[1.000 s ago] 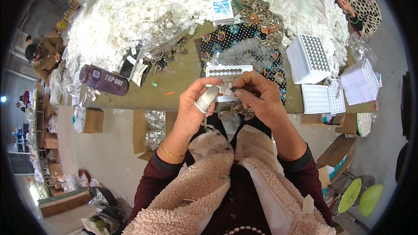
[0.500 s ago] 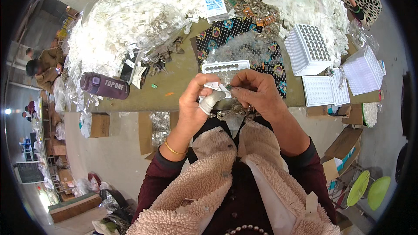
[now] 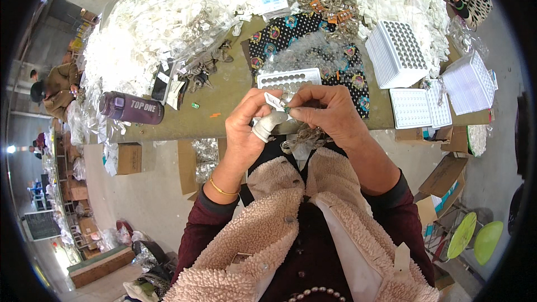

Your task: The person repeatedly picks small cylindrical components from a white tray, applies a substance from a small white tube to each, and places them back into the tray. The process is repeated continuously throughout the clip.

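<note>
In front of the table edge my hands meet, fingertips nearly touching. My left hand [image 3: 241, 128], its thumb in a white cover [image 3: 262, 131], pinches a small flat white plastic piece [image 3: 272, 100]. Closed finger and thumb of my right hand [image 3: 333, 114] hold a tiny green part [image 3: 286, 109] against that piece; its details are too small to make out. Below the right fingers hangs a tangle of thin wires [image 3: 306, 136], by my lap. Just beyond the hands lies a white tray [image 3: 316, 72] with rows of round silvery cells.
A patterned cloth [image 3: 352, 92] under clear plastic lies behind the tray. White pieces [image 3: 151, 28] are heaped across the back. Stacked trays [image 3: 386, 61] stand right, a purple bottle [image 3: 131, 109] left. Wired parts [image 3: 341, 11] lie at the back; another person [image 3: 470, 0] sits far right.
Both hands have shifted slightly left and up together. The white piece is tilted more upright between them, and the right fingertips remain at it.
</note>
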Action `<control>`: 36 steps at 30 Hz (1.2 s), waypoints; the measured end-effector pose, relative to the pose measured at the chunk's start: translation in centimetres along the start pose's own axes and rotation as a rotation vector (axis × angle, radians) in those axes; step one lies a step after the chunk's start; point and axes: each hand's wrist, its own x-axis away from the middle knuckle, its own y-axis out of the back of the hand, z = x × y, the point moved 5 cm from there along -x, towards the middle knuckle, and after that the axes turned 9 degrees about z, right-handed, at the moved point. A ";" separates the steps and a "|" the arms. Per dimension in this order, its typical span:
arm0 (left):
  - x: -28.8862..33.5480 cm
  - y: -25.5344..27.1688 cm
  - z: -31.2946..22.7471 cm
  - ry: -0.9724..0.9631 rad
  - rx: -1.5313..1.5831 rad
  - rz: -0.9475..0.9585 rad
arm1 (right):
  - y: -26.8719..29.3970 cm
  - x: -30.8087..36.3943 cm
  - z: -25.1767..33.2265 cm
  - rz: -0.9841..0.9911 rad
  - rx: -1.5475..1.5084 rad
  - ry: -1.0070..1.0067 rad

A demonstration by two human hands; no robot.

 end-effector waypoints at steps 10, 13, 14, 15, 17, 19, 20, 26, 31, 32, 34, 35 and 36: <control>0.3 0.1 0.8 0.114 0.063 -0.017 | -0.1 0.1 -0.3 0.017 0.006 -0.008; 0.6 0.1 1.0 0.154 0.104 -0.048 | -0.3 0.2 0.1 0.014 0.057 0.083; 0.7 0.1 1.1 0.189 0.210 -0.039 | -0.4 0.2 0.2 0.011 0.066 0.111; 0.8 0.0 1.3 0.238 0.305 -0.027 | -0.5 0.2 0.3 0.010 0.076 0.140; 0.9 -0.1 1.6 0.291 0.464 -0.030 | -0.8 0.2 0.4 -0.025 0.124 0.172; 0.8 -0.3 1.7 0.304 0.595 -0.063 | -1.1 0.2 0.4 -0.054 0.145 0.190; 0.8 -0.3 1.6 0.294 0.553 -0.077 | -1.2 0.2 0.4 -0.067 0.140 0.193; 0.7 0.6 1.1 0.279 0.182 -0.029 | -1.0 -0.3 -0.4 -0.078 0.052 0.028; 0.9 0.7 0.9 0.227 0.079 -0.019 | -0.9 -0.2 -0.8 -0.061 0.025 -0.052; 1.0 0.6 1.1 0.244 0.133 -0.028 | -0.9 -0.3 -0.9 -0.050 0.004 -0.049; 1.2 0.2 1.5 0.283 0.241 -0.053 | -0.9 -0.3 -1.1 -0.031 -0.037 -0.053; 1.3 0.1 1.5 0.267 0.195 -0.060 | -0.8 -0.3 -1.3 -0.024 -0.057 -0.059; 1.3 0.1 1.4 0.251 0.149 -0.065 | -0.8 -0.4 -1.4 -0.017 -0.077 -0.064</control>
